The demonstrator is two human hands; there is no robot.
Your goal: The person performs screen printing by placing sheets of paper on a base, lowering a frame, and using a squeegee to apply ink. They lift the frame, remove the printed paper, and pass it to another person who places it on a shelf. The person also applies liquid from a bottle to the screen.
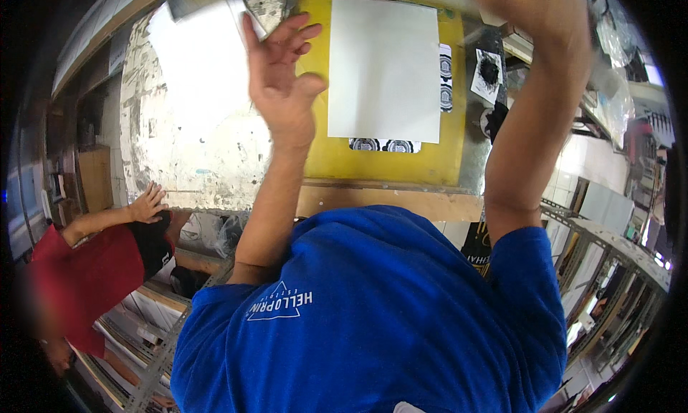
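Note:
A large blank white sheet [383, 69] lies on a yellow board [401, 169]. From under its right and lower edges peek printed pieces [383, 146] with black-and-white round emblems. Left of the sheet, my left hand [283, 73] is raised with its fingers apart, and nothing shows in it. My right hand [512, 1] reaches to the top edge of the view, beyond the sheet's upper right corner. Motion smears it and the frame cuts it off, so its fingers cannot be made out.
A stained white tabletop [193, 155] spreads to the left, brightly lit. At its near corner rests another person's hand [148, 203]; that person wears a red shirt. Right of the board is a small paper [487, 75] with a black smear. Metal racks [609, 255] stand on the right.

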